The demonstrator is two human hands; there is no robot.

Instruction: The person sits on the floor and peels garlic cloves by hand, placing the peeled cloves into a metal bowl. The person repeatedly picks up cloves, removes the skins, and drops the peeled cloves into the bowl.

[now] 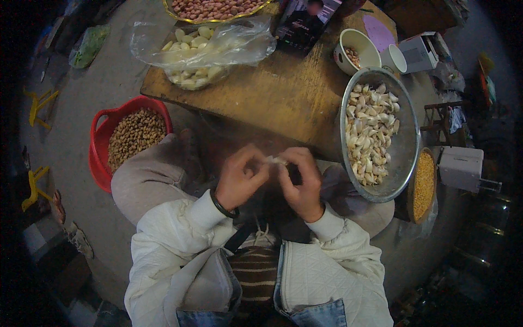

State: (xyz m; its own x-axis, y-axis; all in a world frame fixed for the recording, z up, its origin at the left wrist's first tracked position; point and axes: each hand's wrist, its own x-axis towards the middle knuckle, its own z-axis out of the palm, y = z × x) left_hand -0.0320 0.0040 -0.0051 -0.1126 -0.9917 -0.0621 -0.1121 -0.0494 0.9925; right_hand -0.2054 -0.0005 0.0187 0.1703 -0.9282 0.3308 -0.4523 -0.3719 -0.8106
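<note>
Between my two hands, over my lap, is a small garlic clove [274, 160], partly covered by the fingers and a little blurred. My left hand [242, 175] pinches it from one side, thumb against fingertips. From the other side my right hand [301, 180] grips it in the same way. Unpeeled garlic cloves [369, 133] fill part of a metal basin [402, 163] to the right. Beyond my hands, peeled garlic cloves [191, 41] sit in a container lined with a clear plastic bag [245, 45] on the wooden table [261, 102].
A red plastic basket [98, 163] of brown nuts or beans stands at my left knee. Farther right is a tray of yellow corn kernels [423, 188]. At the table's back are a gold-rimmed tray of reddish peanuts [216, 9], a lit screen [304, 28] and a cream bowl [359, 41].
</note>
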